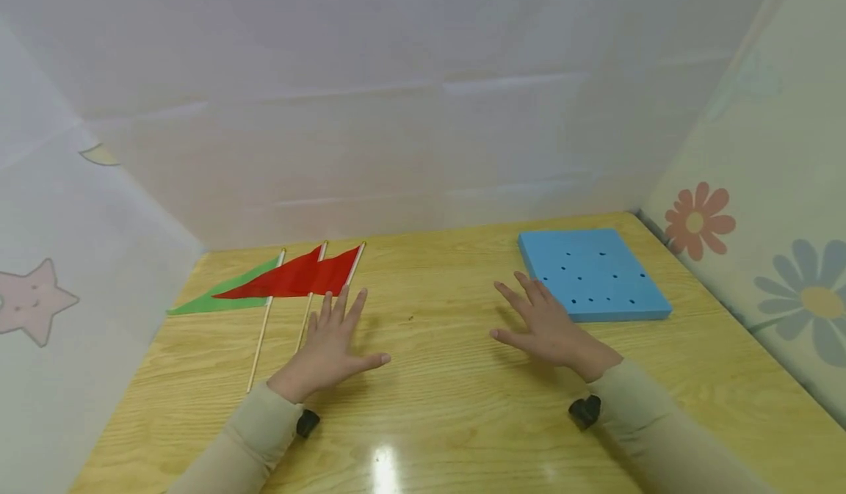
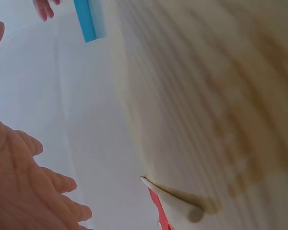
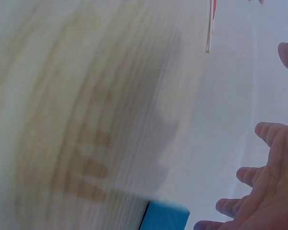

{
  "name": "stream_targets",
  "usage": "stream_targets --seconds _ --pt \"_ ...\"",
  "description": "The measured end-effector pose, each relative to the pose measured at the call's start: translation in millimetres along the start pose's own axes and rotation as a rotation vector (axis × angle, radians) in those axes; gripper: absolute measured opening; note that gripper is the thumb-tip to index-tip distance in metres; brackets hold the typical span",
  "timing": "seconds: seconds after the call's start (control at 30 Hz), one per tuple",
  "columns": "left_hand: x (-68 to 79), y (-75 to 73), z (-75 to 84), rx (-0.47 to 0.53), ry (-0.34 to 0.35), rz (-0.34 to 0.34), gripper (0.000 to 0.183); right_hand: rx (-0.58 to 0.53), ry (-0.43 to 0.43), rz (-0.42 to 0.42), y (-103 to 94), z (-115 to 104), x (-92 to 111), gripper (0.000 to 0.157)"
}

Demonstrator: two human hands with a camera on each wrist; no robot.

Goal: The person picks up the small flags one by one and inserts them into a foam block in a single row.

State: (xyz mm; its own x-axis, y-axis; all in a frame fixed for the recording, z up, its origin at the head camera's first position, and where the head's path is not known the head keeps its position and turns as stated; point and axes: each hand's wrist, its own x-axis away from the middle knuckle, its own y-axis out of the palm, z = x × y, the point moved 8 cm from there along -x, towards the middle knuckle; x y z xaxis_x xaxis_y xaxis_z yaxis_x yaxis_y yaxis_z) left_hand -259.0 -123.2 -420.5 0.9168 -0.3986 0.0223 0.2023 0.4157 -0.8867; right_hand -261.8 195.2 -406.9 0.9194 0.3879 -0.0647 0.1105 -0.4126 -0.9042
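My left hand (image 1: pixel 330 351) is spread over the table with nothing in it, its fingertips near the sticks of the flags. Two red flags (image 1: pixel 284 277) and a green flag (image 1: pixel 198 305) lie at the left, the red cloth overlapping the green. Part of the rightmost flag's stick is hidden behind the left hand. My right hand (image 1: pixel 551 329) is also spread and holds nothing; its fingers overlap the near left corner of a flat blue block (image 1: pixel 595 259) with several small holes in its top. In the left wrist view, a stick (image 2: pixel 182 208) lies below the hand.
The wooden table (image 1: pixel 423 406) runs back to a pale cloth wall (image 1: pixel 410 149). Printed side walls stand left and right, with a pink star (image 1: pixel 40 299) and flowers (image 1: pixel 697 222). Dark wrist devices (image 1: pixel 584 412) sit at both sleeves.
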Motion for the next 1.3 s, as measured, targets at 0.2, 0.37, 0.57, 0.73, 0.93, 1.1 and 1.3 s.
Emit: stream_targets --seconds 0.2,0.37,0.57,0.73,0.93,1.1,1.3 --pt "0.8 -3.7 -7.3 0.031 -0.035 0.002 0.115 0.001 0.053 0.012 -11.5 19.2 3.6 0.084" --pt "0.5 -5.3 -11.3 0.062 -0.035 0.006 0.114 -0.019 0.086 0.032 -22.9 40.4 9.3 0.084" --pt "-1.2 -7.7 -15.0 0.102 -0.036 0.028 0.111 -0.076 0.14 0.059 -36.1 71.4 19.2 0.085" --pt "-1.5 -8.8 -19.8 0.238 -0.057 0.018 0.108 -0.142 0.2 0.073 -48.3 97.1 30.3 0.086" --pt "-0.4 -9.8 -22.6 0.338 -0.066 0.0 0.104 -0.166 0.237 0.104 -62.1 121.0 43.6 0.085" --pt "0.4 -10.1 -24.9 0.394 -0.08 -0.007 0.104 -0.156 0.274 0.137 -69.3 141.4 55.7 0.084" --pt "-0.4 -7.8 -30.8 0.485 -0.103 -0.022 0.102 -0.143 0.316 0.199 -77.0 163.4 68.6 0.081"
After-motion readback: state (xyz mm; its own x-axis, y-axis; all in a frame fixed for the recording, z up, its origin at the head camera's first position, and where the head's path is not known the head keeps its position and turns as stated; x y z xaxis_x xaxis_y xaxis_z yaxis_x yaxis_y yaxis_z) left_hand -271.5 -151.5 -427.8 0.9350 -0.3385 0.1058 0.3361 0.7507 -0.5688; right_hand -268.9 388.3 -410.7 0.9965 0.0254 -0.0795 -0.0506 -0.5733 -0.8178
